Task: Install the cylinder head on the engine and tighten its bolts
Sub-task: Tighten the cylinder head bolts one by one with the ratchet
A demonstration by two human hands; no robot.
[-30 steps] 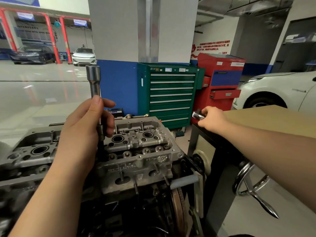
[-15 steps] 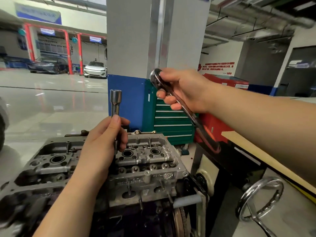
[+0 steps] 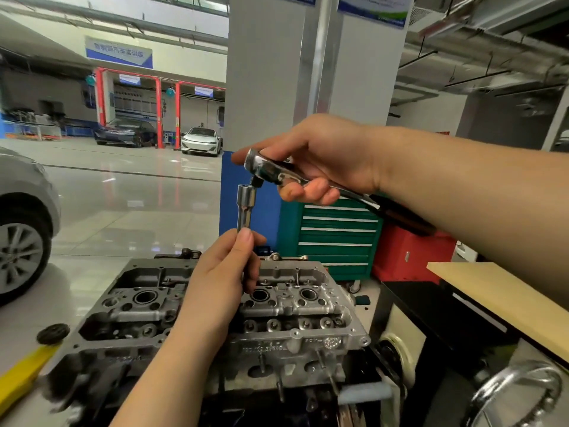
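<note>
Left hand (image 3: 221,282): grip closed around the lower shaft of a long socket (image 3: 245,208), held upright, its foot hidden behind the fingers. The cylinder head (image 3: 295,315) sits directly beneath this grip, seated on the engine; no bolt heads can be made out.

Right hand (image 3: 320,158): grip closed on a ratchet (image 3: 277,172) near its head, handle trailing right. The ratchet's square drive hangs just above and slightly right of the socket's open top, not yet entered.

Step in hand, by judgement: assembling the tool for bolt tightening. Next move requires aligning the drive squarely over the socket mouth and pressing down until seated, the left grip keeping the socket vertical.
</note>
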